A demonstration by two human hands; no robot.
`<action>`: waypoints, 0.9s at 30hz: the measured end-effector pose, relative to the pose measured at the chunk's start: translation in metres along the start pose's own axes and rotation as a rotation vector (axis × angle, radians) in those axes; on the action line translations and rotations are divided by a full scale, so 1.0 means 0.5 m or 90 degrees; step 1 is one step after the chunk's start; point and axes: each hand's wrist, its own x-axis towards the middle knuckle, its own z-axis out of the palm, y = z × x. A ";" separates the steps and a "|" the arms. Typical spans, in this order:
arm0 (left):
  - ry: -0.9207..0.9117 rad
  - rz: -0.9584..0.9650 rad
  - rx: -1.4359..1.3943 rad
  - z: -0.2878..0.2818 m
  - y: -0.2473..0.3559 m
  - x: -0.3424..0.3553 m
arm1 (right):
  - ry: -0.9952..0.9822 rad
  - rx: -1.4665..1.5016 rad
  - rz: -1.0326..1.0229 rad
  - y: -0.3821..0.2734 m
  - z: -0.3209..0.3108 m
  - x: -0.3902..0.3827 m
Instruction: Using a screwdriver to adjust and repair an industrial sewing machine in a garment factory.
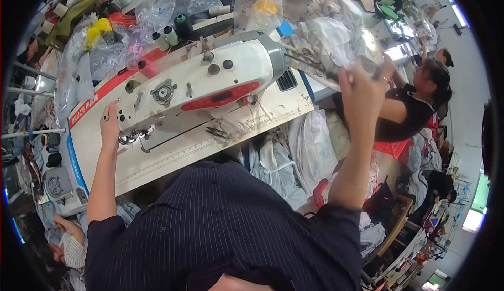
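My left hand (109, 123) rests against the left end of a white sewing machine (199, 78), its fingers stretched along the machine's end face. To the right of the machine, my right hand (362, 89) is raised and slightly blurred, with its fingers closed. Something dark shows beside those fingers, but its kind cannot be made out. Under the machine's arm, a pair of dark thread snips (216, 133) lies beside a crumpled clear plastic bag (233, 129) on the white machine table (173, 157). The needle area is partly hidden by the machine head.
Thread cones (184, 27) and clear plastic bags (157, 11) crowd the table behind the machine. Pale fabric (325, 39) is heaped at the far right, and more cloth (310, 146) hangs below the table's right end. A co-worker (409, 102) in dark clothing is close on the right.
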 end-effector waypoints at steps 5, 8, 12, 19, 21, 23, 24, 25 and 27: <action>0.023 -0.001 -0.003 -0.004 0.011 -0.001 | 0.051 0.244 0.154 0.117 0.229 -0.401; 0.008 -0.032 -0.047 -0.001 0.019 -0.001 | -0.050 0.269 0.292 0.123 0.383 -0.505; 0.040 0.023 -0.004 -0.002 -0.016 -0.005 | -0.104 0.382 0.266 0.134 0.315 -0.466; 0.075 -0.014 -0.043 0.008 0.034 -0.033 | 0.017 0.260 0.103 0.071 0.060 -0.117; 0.060 0.017 -0.003 0.012 0.024 -0.011 | -0.009 0.090 0.081 0.041 0.020 0.022; 0.038 -0.005 -0.013 0.010 0.010 -0.001 | -0.097 0.014 0.061 -0.001 0.011 0.122; 0.032 -0.026 -0.028 0.005 0.010 -0.002 | -0.058 0.032 0.068 -0.008 0.022 0.125; 0.030 -0.016 -0.028 0.006 0.009 -0.003 | -0.020 0.048 0.077 -0.017 0.029 0.121; 0.040 -0.007 -0.027 0.004 0.006 -0.010 | 0.031 0.103 0.075 0.026 0.052 0.055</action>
